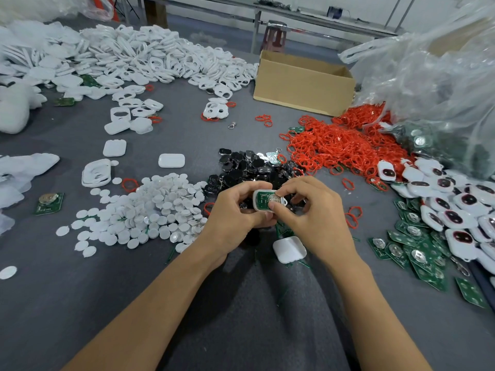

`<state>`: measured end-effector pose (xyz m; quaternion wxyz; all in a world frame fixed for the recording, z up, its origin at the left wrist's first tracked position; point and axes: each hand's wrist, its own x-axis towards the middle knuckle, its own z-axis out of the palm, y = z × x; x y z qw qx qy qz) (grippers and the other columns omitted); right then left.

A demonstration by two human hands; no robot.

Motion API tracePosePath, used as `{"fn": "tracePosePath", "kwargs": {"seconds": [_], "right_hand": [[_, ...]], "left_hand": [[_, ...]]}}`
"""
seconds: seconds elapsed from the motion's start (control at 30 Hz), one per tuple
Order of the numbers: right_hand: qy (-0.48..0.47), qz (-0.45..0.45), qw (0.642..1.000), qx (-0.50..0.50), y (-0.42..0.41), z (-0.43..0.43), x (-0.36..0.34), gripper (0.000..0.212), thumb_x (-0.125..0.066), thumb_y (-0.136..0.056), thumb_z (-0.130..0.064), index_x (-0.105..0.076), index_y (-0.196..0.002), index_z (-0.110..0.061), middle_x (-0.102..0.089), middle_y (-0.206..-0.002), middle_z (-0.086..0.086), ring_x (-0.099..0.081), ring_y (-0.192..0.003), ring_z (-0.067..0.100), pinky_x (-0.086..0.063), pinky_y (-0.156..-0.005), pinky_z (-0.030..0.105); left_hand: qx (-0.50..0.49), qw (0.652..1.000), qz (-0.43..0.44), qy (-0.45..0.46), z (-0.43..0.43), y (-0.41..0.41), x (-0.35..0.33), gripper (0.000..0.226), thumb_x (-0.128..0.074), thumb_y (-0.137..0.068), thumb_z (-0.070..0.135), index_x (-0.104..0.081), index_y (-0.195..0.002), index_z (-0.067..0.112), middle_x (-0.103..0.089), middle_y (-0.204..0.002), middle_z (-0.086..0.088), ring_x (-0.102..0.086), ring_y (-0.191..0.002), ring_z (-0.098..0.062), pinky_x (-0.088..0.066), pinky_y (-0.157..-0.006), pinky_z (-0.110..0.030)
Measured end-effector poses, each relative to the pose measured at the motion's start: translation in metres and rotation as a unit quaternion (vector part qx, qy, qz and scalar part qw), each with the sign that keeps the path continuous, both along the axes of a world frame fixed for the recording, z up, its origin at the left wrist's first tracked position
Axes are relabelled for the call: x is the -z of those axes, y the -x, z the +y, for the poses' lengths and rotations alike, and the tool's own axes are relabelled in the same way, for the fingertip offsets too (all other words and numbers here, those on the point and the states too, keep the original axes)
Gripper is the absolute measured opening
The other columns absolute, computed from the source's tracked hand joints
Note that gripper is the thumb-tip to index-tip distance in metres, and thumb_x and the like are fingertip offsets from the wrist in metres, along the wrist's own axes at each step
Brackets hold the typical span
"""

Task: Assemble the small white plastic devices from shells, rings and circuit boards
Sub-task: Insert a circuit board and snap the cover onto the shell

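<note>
Both hands (pixel 270 210) pinching small white plastic shell (pixel 267 200), seating green circuit board (pixel 263 198); light, slippery, fragile — gripping rim edges, 12 o'clock of lap.

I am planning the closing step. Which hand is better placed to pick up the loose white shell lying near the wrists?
The right hand: the loose white plastic shell lies directly beneath its wrist, while the left hand cradles the open shell with the green circuit board.
</note>
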<state>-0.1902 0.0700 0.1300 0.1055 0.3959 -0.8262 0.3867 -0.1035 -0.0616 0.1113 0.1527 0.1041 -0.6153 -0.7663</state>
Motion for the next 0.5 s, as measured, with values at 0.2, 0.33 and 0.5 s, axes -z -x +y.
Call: {"fn": "tracePosePath", "kwargs": {"seconds": [0.2,0.33,0.5], "right_hand": [[0.013,-0.022,1.000,-0.002,0.0019,0.0005,0.0016,0.013,-0.079,-0.073,-0.021,-0.069,-0.081,-0.022,-0.064,-0.090,-0.012,-0.056,-0.071,0.008,-0.039,-0.062,0.014],[0.033,-0.021,0.999,-0.005,0.0009,-0.0006,0.0013,0.013,-0.080,-0.072,-0.016,-0.070,-0.080,-0.018,-0.064,-0.093,-0.010,-0.058,-0.070,0.006,-0.038,-0.063,0.009],[0.034,-0.024,0.999,-0.002,0.0003,-0.0008,0.0011,0.011,-0.080,-0.072,-0.016,-0.072,-0.080,-0.017,-0.065,-0.095,-0.010,-0.057,-0.070,0.005,-0.037,-0.063,0.007]], "left_hand": [[0.007,1.000,-0.001,-0.005,0.0001,0.0000,-0.0013,0.043,-0.067,-0.079,-0.017,-0.064,-0.118,0.003,-0.067,-0.112,-0.015,-0.071,-0.087,-0.021,-0.060,-0.077,-0.033],[0.005,1.000,-0.001,-0.015,0.0006,0.0005,-0.0012,0.044,-0.066,-0.079,-0.018,-0.063,-0.118,0.002,-0.067,-0.110,-0.013,-0.070,-0.088,-0.019,-0.061,-0.078,-0.035],[0.002,1.000,-0.004,-0.014,-0.0001,0.0006,-0.0005,0.044,-0.067,-0.079,-0.017,-0.064,-0.118,0.003,-0.067,-0.112,-0.013,-0.071,-0.089,-0.019,-0.060,-0.077,-0.034]]}}
